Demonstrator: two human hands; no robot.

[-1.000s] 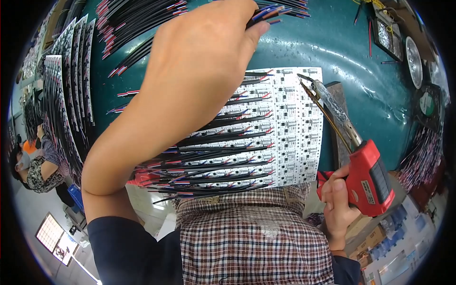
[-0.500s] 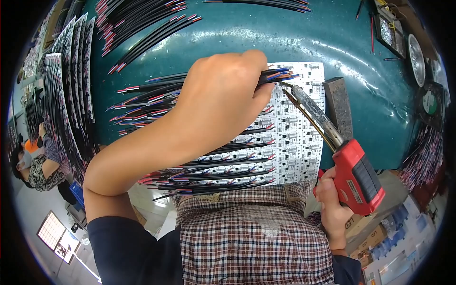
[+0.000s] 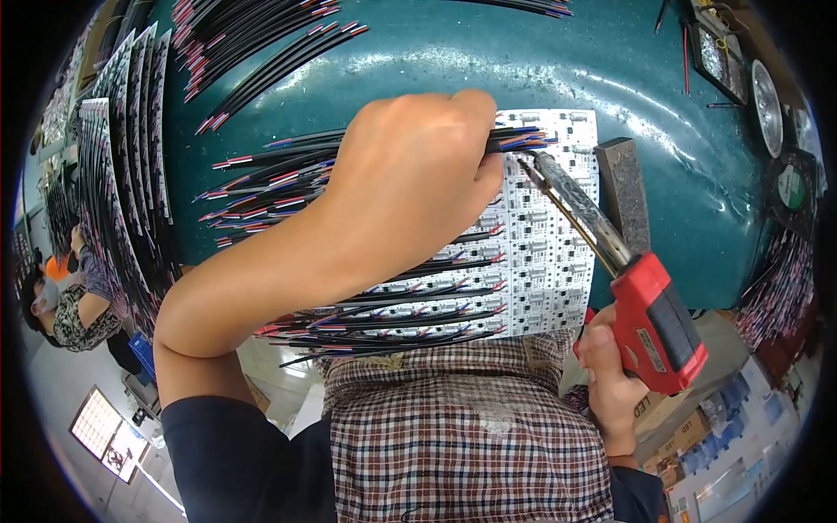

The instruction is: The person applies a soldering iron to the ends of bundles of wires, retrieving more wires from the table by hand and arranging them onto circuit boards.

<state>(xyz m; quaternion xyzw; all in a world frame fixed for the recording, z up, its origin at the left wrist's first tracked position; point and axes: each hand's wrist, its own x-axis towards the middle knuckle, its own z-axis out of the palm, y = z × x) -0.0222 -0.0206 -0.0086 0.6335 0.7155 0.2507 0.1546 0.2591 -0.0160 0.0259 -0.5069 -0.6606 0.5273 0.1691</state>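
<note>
My left hand (image 3: 418,166) is closed around a bundle of black cables (image 3: 514,139). Blue and orange wire ends stick out to the right of its fingers, over the upper part of a white circuit board panel (image 3: 551,261). My right hand (image 3: 610,375) grips a red and black soldering gun (image 3: 658,322). The gun's tip and its thin brass-coloured tube point up-left, close to the wire ends; whether they touch, I cannot tell. Rows of black cables (image 3: 427,301) with red and blue ends lie on the panel's left part. My left hand and forearm hide much of them.
A dark grey block (image 3: 622,196) stands at the panel's right edge. More cable bundles (image 3: 253,44) lie on the green table (image 3: 436,52). Wired panels (image 3: 131,139) stand at the left. A metal bowl (image 3: 765,109) is far right; another person (image 3: 74,305) sits at left.
The wire ends in my left hand have shifted slightly right. The panel's top edge is slightly higher. The soldering gun stays almost in place near the wires.
</note>
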